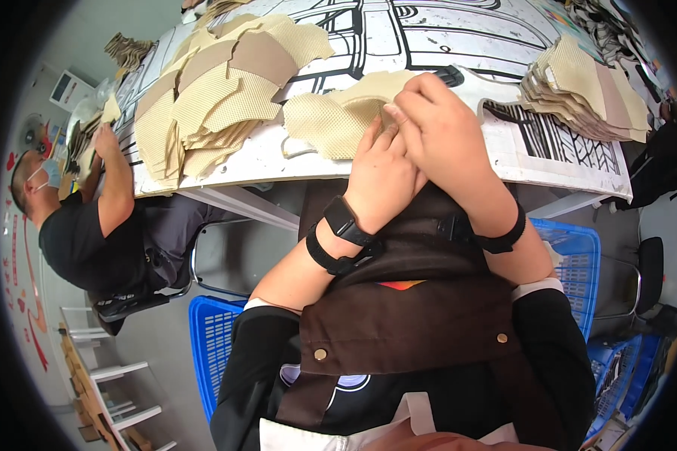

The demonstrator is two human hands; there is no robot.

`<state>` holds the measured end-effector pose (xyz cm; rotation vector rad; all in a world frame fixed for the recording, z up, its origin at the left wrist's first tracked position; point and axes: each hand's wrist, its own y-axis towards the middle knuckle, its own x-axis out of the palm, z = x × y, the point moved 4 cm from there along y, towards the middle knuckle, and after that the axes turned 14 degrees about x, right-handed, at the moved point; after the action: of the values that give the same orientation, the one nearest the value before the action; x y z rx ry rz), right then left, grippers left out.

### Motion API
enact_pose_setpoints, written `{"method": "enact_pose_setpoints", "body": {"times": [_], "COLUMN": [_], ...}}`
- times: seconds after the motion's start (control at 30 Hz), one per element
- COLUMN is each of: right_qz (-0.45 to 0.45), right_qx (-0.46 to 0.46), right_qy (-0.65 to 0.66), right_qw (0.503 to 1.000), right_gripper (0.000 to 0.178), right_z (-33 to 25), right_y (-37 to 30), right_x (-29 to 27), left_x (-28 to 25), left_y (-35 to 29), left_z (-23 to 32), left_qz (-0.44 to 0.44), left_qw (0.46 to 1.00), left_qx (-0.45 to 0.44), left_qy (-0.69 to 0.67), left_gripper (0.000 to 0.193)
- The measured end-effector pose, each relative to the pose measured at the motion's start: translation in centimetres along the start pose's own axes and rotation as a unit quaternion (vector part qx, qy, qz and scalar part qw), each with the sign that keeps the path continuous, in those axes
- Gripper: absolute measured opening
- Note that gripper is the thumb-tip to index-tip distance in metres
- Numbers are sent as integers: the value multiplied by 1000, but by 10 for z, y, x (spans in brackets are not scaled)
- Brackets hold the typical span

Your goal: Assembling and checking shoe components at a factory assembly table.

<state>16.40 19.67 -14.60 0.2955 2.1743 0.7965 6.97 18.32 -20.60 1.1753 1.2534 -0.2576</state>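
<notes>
A beige mesh fabric piece (325, 122) with a curved edge lies near the front of the table before me. My left hand (384, 169) has its fingers closed at the right end of this piece, gripping its edge. Over it, my right hand (442, 124) is bent in a pinch at the same edge, its fingertips close to the left ones. Whether a small thing sits between the right fingertips is hidden. Just behind my right hand, a black object (450, 75) lies on the table, partly covered.
Stacks of beige and brown fabric pieces (226, 98) stand at the left, and another stack (579, 90) at the right. Black lines mark the white tabletop (459, 37). Blue baskets (210, 331) flank me below. A masked co-worker (90, 218) sits at the left, handling fabric.
</notes>
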Motion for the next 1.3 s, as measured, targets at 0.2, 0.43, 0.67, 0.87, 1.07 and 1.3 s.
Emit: {"method": "enact_pose_setpoints", "body": {"times": [0.2, 0.43, 0.67, 0.87, 1.07, 1.3], "right_qz": [-3, -55, -20, -58, -58, -32], "right_qx": [168, 173, 56, 86, 20, 14], "right_qy": [95, -96, -107, 43, 91, 103], "right_qw": [981, 979, 992, 994, 994, 994], "right_gripper": [18, 24, 19, 19, 24, 24], "right_z": [47, 70, 47, 28, 9, 31], "right_y": [-2, -17, -10, 8, 10, -5], "right_x": [-27, -27, -17, 14, 15, 4], "left_x": [1, 0, 1, -9, -13, -9], "left_y": [-3, -2, -3, -3, 0, 15], "left_z": [-2, -5, -1, -5, -31, -20], "left_qz": [28, 37, 38, 66, 6, 50], "left_qw": [1000, 999, 999, 997, 990, 995], "left_qx": [-5, -1, -3, 4, 0, -10], "left_qy": [2, 4, -14, -45, -144, -81], "left_gripper": [44, 45, 46, 38, 25, 27]}}
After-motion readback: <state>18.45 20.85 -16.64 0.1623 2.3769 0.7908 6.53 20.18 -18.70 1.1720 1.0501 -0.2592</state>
